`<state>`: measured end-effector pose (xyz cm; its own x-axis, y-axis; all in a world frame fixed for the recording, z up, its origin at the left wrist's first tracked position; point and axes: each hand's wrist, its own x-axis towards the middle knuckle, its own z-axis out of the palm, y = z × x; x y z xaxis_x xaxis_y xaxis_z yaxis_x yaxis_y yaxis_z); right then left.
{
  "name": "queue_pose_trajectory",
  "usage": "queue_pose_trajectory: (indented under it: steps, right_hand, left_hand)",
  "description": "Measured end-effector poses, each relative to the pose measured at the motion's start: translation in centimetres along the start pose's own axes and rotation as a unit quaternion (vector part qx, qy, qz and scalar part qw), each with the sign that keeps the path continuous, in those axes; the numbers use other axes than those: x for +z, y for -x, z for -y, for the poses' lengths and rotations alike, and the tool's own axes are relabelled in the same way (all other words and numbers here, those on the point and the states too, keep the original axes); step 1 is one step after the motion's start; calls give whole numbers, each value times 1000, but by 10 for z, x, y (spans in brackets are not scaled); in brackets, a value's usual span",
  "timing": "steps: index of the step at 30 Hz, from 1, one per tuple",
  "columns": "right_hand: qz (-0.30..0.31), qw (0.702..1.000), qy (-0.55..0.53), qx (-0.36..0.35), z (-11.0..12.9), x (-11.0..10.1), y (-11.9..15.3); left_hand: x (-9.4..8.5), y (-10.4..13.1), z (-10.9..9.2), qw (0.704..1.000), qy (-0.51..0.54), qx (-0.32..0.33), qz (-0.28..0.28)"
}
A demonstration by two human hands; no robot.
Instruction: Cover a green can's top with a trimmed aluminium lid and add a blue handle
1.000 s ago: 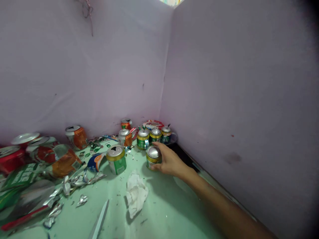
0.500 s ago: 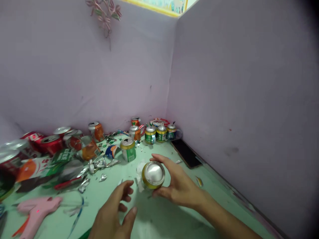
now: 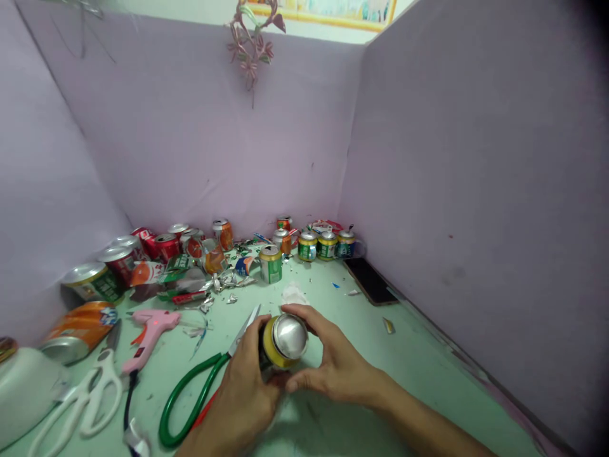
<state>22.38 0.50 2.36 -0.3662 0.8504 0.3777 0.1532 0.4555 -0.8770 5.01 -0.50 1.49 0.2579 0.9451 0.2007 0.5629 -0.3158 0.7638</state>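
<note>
A can [image 3: 280, 346] with a yellow rim and a shiny silver base is tilted with that base toward me, low in the middle of the view. My left hand [image 3: 250, 374] wraps round its left side. On the right, my right hand [image 3: 333, 362] holds it with the fingers on top and the thumb below. Green-handled scissors [image 3: 209, 374] lie on the table just left of my left hand, their blades partly behind it. Beyond the can is a white patch [image 3: 294, 294] on the green tabletop.
A pink glue gun [image 3: 151, 333], white scissors [image 3: 98, 387] and an orange can [image 3: 83, 327] lie at left. Behind are several cans, metal scraps [image 3: 226, 279] and a green can [image 3: 271, 264]. A phone [image 3: 370, 280] lies by the right wall.
My left hand has closed in from the left and taken hold of the can, which has tilted. The view has shifted, bringing both pairs of scissors into sight.
</note>
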Motion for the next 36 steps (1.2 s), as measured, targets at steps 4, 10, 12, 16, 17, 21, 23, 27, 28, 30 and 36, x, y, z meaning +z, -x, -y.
queue_pose_trajectory:
  steps: [4, 10, 12, 16, 17, 21, 23, 27, 28, 30, 36]
  right_hand:
    - [-42, 978, -177, 100, -2, 5, -1]
    - [-20, 868, -436, 236, -5, 11, -3]
    - [-19, 858, -453, 241, -6, 11, -3]
    - [-13, 839, -479, 258, -9, 8, -4]
    - [-10, 834, -482, 270, -10, 8, -4]
    - [-14, 810, -492, 319, -10, 9, -6]
    - [-12, 803, -499, 325, -9, 9, -6]
    - [9, 796, -515, 319, -8, 6, -6]
    - [-2, 795, -514, 321, -9, 5, -6]
    - [-28, 797, -508, 327, -11, 6, -6]
    - [-40, 793, -502, 343, -18, 10, -7]
  left_hand:
    - [-5, -1, 14, 974, -147, 131, -115]
    - [-18, -5, 9, 822, -401, 361, -183]
    - [-21, -5, 7, 816, -423, 354, -175]
    - [-26, -3, 8, 794, -431, 374, -211]
    - [-27, -3, 8, 790, -416, 385, -234]
    - [-27, -5, 8, 779, -424, 416, -201]
    - [-28, -6, 8, 780, -440, 409, -173]
    - [-31, -6, 9, 791, -402, 403, -226]
    - [-32, -5, 10, 790, -381, 404, -260]
    - [-31, -5, 11, 798, -353, 399, -281]
    - [-27, -8, 12, 796, -386, 409, -225]
